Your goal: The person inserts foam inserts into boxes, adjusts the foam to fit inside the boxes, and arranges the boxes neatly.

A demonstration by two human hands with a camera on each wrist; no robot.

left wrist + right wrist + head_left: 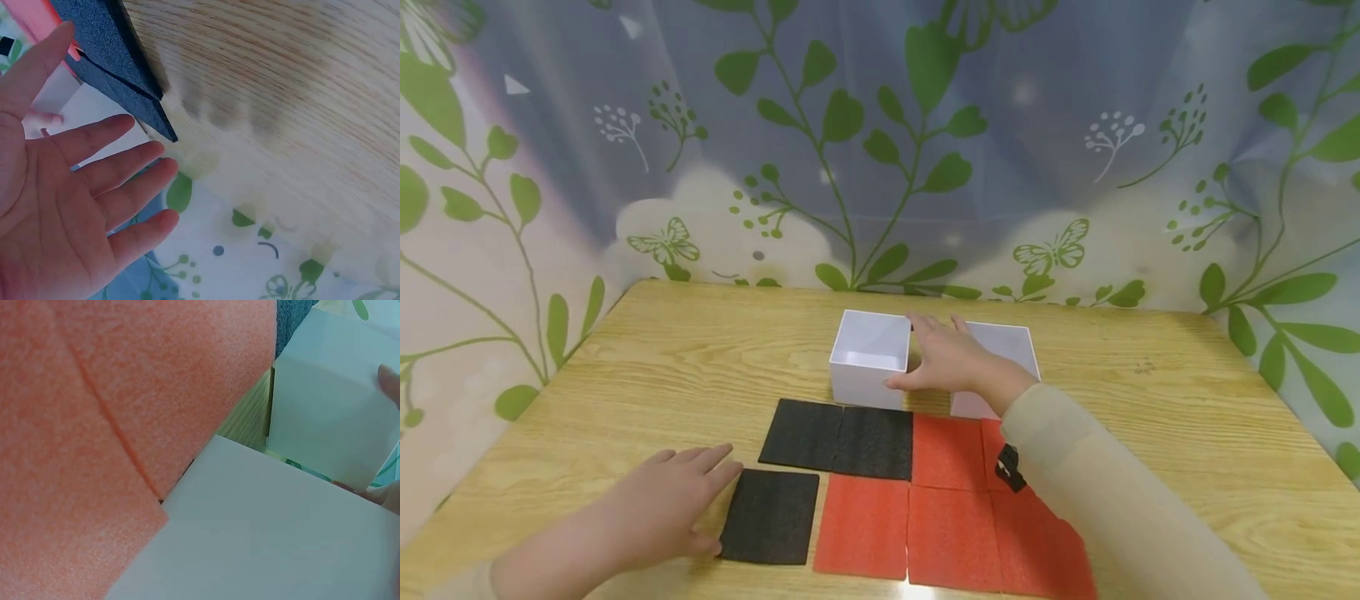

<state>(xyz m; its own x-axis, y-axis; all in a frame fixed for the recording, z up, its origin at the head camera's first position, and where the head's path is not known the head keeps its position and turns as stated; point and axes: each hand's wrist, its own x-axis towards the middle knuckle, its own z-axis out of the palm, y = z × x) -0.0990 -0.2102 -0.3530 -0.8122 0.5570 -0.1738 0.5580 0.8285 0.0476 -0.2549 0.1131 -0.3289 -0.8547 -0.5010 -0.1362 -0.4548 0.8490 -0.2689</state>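
Note:
Two white boxes stand side by side, a left box [868, 379] with its open top showing and a right box [1011, 346]. My right hand [951, 358] reaches between them and grips the left box, thumb at its front and fingers by its back right corner. In the right wrist view, the left box [331, 419] has fingertips at its edges. My left hand [658, 504] lies with extended, spread fingers beside a single black square [771, 517], thumb near its lower left corner. In the left wrist view, the palm of the left hand [75, 200] shows nothing held.
Two black squares [838, 440] and several red squares [951, 533] lie flat in two rows in front of the boxes, partly under the right forearm. They rest on a wood-grain table [715, 367]. A leaf-patterned curtain [880, 167] hangs behind it.

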